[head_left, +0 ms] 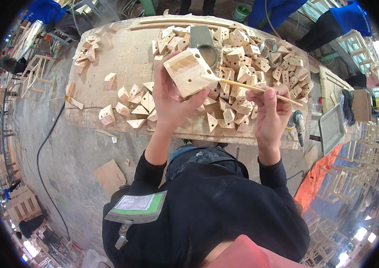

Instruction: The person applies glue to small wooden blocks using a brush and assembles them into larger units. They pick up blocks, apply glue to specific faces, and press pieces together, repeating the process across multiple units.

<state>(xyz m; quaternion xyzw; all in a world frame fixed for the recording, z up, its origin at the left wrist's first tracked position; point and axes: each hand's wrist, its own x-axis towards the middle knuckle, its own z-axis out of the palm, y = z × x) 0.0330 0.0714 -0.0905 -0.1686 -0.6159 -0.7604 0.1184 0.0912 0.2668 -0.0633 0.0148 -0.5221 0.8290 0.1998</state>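
Observation:
My left hand [174, 100] is raised over the near part of the workbench, wrapped round a pale wooden block [185, 82] with drilled holes. My right hand [270, 109] pinches a thin wooden-handled brush [243, 85]. Its pale, widened tip touches the right side of the block, near a hole. Just behind the block stands a round pot [209, 56] with something tan inside, partly hidden by the block. A large heap of similar wooden blocks [243, 67] lies behind and between my hands.
The wooden workbench [122, 49] also bears loose blocks [107, 115] at the left. A grey rectangular piece [200, 35] lies behind the pot. A power tool [297, 125] and a grey tray [331, 129] are at the right. A black cable [40, 156] crosses the floor; people stand beyond the bench.

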